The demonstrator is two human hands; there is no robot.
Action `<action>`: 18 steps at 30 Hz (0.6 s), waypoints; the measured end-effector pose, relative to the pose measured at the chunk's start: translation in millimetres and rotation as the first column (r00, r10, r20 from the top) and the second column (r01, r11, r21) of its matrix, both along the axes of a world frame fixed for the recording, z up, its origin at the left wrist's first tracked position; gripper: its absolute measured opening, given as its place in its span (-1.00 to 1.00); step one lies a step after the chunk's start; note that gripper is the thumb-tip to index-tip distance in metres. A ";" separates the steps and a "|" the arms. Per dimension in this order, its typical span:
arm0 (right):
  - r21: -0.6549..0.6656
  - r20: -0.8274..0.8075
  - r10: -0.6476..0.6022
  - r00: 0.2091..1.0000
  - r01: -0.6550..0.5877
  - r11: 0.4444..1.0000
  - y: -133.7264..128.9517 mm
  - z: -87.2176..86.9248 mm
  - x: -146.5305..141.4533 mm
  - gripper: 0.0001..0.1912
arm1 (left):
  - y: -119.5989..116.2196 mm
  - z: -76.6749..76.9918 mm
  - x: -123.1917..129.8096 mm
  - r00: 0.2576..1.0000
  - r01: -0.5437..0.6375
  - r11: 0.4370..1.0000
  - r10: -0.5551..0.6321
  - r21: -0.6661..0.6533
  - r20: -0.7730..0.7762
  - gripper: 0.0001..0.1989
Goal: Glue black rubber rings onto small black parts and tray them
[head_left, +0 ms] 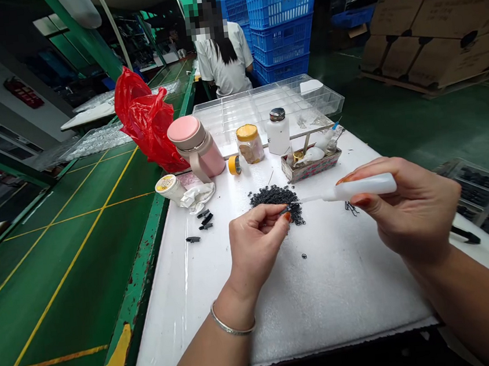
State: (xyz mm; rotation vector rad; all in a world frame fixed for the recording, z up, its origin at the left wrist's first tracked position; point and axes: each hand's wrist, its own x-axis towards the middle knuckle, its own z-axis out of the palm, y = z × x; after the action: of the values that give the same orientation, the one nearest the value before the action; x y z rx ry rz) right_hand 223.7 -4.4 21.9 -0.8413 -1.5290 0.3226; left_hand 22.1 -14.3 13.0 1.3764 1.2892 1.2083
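The left hand (pixel 255 246) is in a narrow grip, thumb and forefinger pinching a small black plastic part (pixel 284 209); it is too small to make out its shape; the right hand (pixel 408 206) has a closed grip around a white squeeze bottle (pixel 361 187), held sideways; its thin needle tip points at the small black plastic part, right beside it, and I cannot tell if they touch; both hands are over a white foam-covered desk (pixel 348 294); a loose pile of small black parts (pixel 275 199) lies just behind the left hand, with a few strays nearer the front; 4 larger black pieces (pixel 205 221) lie left of the pile; a tangle of small metal clips (pixel 351 208) is just beside the right hand; further back stand a pink tumbler (pixel 197 144), a yellow-lidded jar (pixel 249 143), a white bottle with a metal cap (pixel 277 130), a roll of yellow tape (pixel 234 165) and a small box of bottles (pixel 311 165); a clear compartment tray (pixel 258 111) sits behind them; a red plastic bag (pixel 146 123) is at the far left of the desk; a co-worker (pixel 225 62) sits beyond, back turned, near stacked blue crates (pixel 280 22); trays of black parts (pixel 487 207) are at right.
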 end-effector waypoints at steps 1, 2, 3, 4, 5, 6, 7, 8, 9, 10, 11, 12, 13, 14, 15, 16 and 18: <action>-0.001 0.003 -0.003 1.000 0.003 1.000 0.0 -0.1 0.2 -0.86 | 0.1 0.0 0.0 1.000 0.001 1.000 -0.001 0.001 -0.003 -0.81; 0.001 0.005 -0.004 1.000 0.004 1.000 0.0 -0.2 0.3 -0.86 | 0.2 -0.1 -0.1 1.000 -0.001 1.000 0.001 0.002 -0.005 -0.82; 0.002 0.005 -0.003 1.000 0.003 1.000 0.1 -0.2 0.3 -0.86 | 0.3 -0.2 -0.2 1.000 -0.001 1.000 0.001 0.001 -0.006 -0.82; 0.003 0.006 -0.002 1.000 0.002 1.000 0.3 -0.2 0.3 -0.86 | 0.4 -0.4 -0.3 1.000 0.000 1.000 0.000 0.001 -0.006 -0.82; 0.003 0.004 0.001 1.000 -0.001 1.000 0.5 -0.2 0.2 -0.86 | 0.5 -0.7 -0.5 1.000 0.001 1.000 -0.001 0.001 -0.005 -0.82; 0.004 0.000 0.003 1.000 -0.003 1.000 0.7 -0.1 0.0 -0.86 | 0.6 -1.0 -0.6 1.000 0.002 1.000 -0.002 0.000 -0.005 -0.82; 0.004 -0.003 0.004 1.000 -0.004 1.000 1.0 -0.1 -0.2 -0.86 | 0.8 -1.2 -0.7 1.000 0.004 1.000 -0.004 -0.001 -0.004 -0.82; 0.002 -0.005 0.004 1.000 -0.004 1.000 1.1 0.0 -0.5 -0.85 | 0.9 -1.4 -0.8 1.000 0.003 1.000 -0.003 -0.002 -0.003 -0.82; 0.001 -0.006 0.003 1.000 -0.003 1.000 1.2 0.1 -0.6 -0.85 | 1.0 -1.5 -0.8 1.000 0.003 1.000 -0.003 -0.003 -0.003 -0.82; 0.001 -0.006 0.002 1.000 -0.002 1.000 1.2 0.2 -0.7 -0.86 | 1.2 -1.5 -0.8 1.000 0.002 1.000 -0.002 -0.003 -0.002 -0.81; 0.001 -0.005 0.003 1.000 -0.003 1.000 1.1 0.3 -0.7 -0.86 | 1.2 -1.6 -0.7 1.000 0.003 1.000 -0.003 -0.002 -0.001 -0.81; 0.001 -0.002 0.002 1.000 -0.002 1.000 1.0 0.4 -0.7 -0.86 | 1.2 -1.6 -0.6 1.000 0.003 1.000 -0.003 -0.001 -0.001 -0.81; 0.002 0.001 0.002 1.000 -0.002 1.000 0.9 0.4 -0.5 -0.86 | 1.1 -1.6 -0.5 1.000 0.002 1.000 -0.002 0.001 -0.001 -0.81; 0.001 0.004 0.002 1.000 -0.002 1.000 0.9 0.5 -0.3 -0.86 | 1.0 -1.6 -0.4 1.000 0.002 1.000 -0.002 0.003 0.000 -0.81; 0.003 0.005 0.002 1.000 -0.002 1.000 0.9 0.5 -0.2 -0.86 | 0.7 -1.6 -0.5 1.000 0.001 1.000 -0.001 0.003 0.000 -0.82; 0.001 0.006 0.003 1.000 -0.003 1.000 0.9 0.5 -0.1 -0.86 | 0.5 -1.5 -0.5 1.000 0.000 1.000 0.000 0.003 0.000 -0.82; -0.002 -0.002 0.007 1.000 -0.007 1.000 1.2 0.6 -0.1 -0.85 | 0.0 -1.3 -0.6 1.000 -0.001 1.000 0.001 0.005 -0.001 -0.82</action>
State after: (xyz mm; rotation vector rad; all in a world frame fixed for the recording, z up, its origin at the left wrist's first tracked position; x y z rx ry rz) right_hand 223.6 -3.2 22.5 -0.8376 -1.5305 0.3298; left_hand 21.5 -14.3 11.7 1.3801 1.2889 1.2125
